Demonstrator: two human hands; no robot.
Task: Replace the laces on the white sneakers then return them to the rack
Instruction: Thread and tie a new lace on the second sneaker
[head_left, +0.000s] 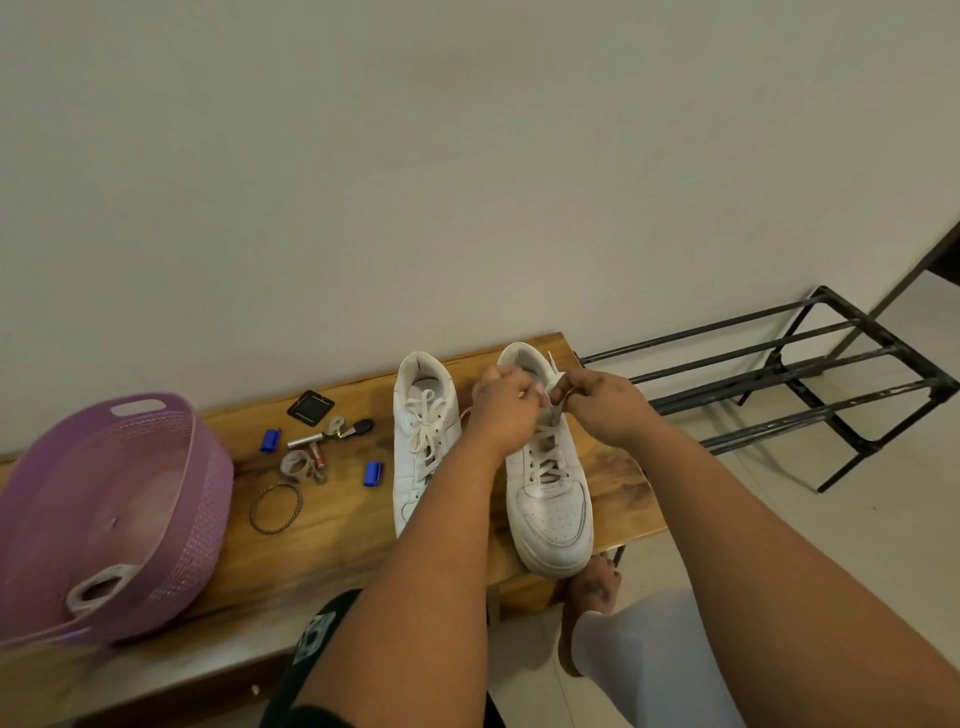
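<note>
Two white sneakers stand side by side on the wooden bench (337, 525), toes toward me. The left sneaker (423, 415) has its lace tied in a bow. Above the tongue of the right sneaker (553, 509) both hands work the white lace (555, 376). My left hand (504, 402) is curled and pinches one lace end. My right hand (605, 402) pinches the other end, which sticks up between its fingers. Lower eyelets of the right sneaker are laced.
A black metal shoe rack (810, 384) stands on the floor right of the bench. A purple plastic basket (104, 509) sits at the bench's left end. Between it and the sneakers lie small items: blue clips (373, 474), batteries, a bangle (275, 508), a black square (310, 408).
</note>
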